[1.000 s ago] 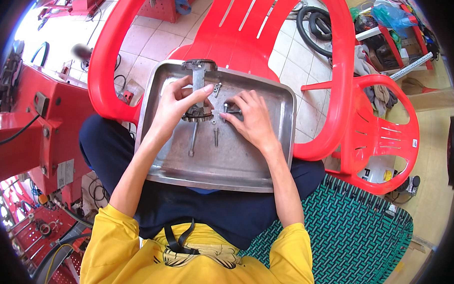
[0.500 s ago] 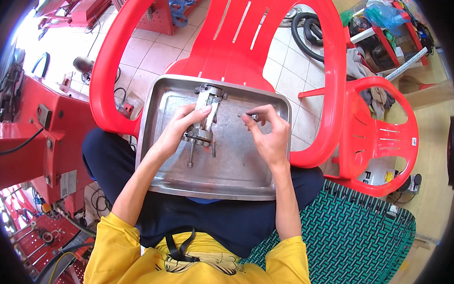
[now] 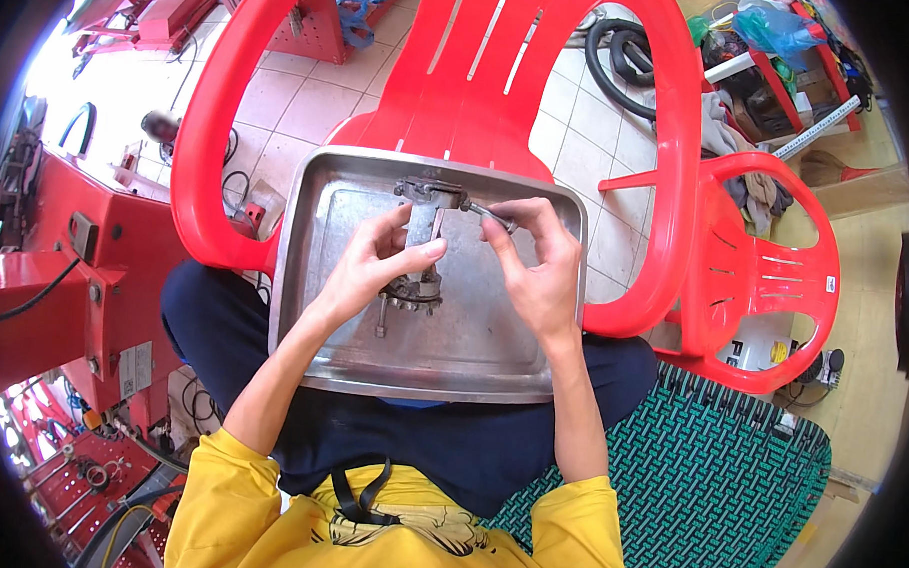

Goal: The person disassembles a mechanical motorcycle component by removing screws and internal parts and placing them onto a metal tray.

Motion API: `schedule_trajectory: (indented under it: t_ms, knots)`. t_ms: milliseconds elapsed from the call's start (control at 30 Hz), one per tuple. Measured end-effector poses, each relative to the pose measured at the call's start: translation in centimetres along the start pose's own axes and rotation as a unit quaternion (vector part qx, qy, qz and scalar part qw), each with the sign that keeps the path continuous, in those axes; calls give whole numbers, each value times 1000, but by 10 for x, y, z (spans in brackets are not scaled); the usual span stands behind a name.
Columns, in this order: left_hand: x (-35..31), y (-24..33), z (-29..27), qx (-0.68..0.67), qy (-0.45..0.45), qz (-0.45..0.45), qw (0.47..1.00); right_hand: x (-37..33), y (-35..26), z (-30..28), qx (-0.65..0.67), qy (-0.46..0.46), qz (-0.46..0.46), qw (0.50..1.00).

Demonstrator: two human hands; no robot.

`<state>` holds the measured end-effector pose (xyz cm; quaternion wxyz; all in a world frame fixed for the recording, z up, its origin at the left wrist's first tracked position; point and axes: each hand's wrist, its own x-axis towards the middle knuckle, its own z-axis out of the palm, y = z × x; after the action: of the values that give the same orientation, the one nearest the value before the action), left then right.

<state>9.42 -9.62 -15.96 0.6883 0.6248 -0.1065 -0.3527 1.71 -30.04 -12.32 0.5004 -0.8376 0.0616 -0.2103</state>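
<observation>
Part [image 3: 425, 223], spool-shaped metal — by left hand [image 3: 372, 265] | rod [image 3: 488, 213], slim, perhaps threaded — right hand [image 3: 541, 262]

- The red machine [image 3: 125, 272] at the left bears a white label [image 3: 134, 369], stuck on its side, low down; its print is too small to read.
- The smaller red plastic chair [image 3: 710, 283] at the right carries a little white sticker [image 3: 830, 284] on the outer edge of its curved frame; it has dark marks, too tiny to make out.
- Below that chair's seat, seen through the gap in its frame, a white surface [image 3: 758, 335] shows large, bold, dark letters [image 3: 736, 352]; they stand sideways, and the chair's frame cuts them off, so only part of the lettering shows.
</observation>
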Motion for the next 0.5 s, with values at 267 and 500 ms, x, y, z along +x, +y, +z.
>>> schedule_trajectory:
  t_ms: [267,500]
  knots:
    - [-1,7,4,118,-43,62,990,-3,-3,-12,-146,17,-105,984]
    - [-6,12,6,212,-17,110,971,-7,-3,-9,-141,2,-109,984]
